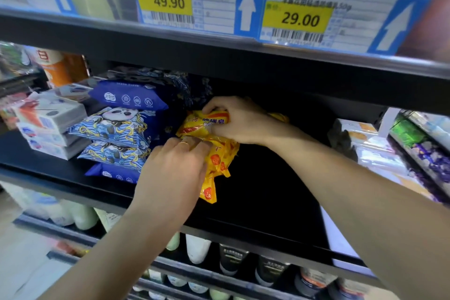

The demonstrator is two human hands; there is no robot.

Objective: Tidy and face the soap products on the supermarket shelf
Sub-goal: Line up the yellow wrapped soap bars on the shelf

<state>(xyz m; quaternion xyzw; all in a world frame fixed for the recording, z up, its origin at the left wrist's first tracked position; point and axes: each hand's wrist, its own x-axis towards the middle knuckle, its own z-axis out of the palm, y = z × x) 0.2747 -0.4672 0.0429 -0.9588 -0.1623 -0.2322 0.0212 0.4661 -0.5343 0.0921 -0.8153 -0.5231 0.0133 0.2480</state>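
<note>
Item: yellow soap packs (pixel 214 143), mid shelf (pixel 255 202), nr front edge. My right grip (pixel 239 120) pinches top pack; left grip (pixel 177 165) holds lower packs. Risk: slick wrap, stack slides off edge.

Bright overhead store light, deep shadow at the shelf (pixel 267 178) back, motion blur and wide-angle bending at edges, price tags (pixel 168 2) sharp.
</note>
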